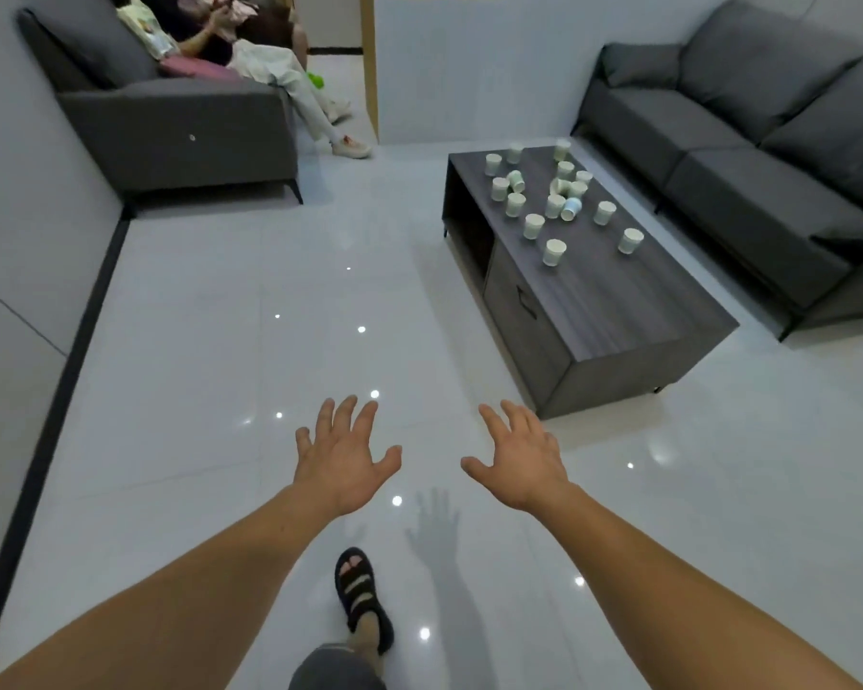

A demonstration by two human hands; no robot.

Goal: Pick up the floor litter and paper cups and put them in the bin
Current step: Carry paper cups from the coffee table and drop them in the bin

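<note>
Both the left hand [342, 458] and right hand [519, 458] are spread wide, empty, short of the bench [619, 311]. On the bench, the paper cups [554, 252] look light and crushable; grip gently round their walls.

Left hand [342, 463], right hand [521, 463], possibly upright cups [554, 252]

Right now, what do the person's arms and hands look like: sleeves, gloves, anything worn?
No sleeves show anywhere up to the frame's edge. The left hand and right hand wear no gloves, and no watch, ring or wristband is visible. Lower down are a black strapped sandal and grey shorts.
</note>
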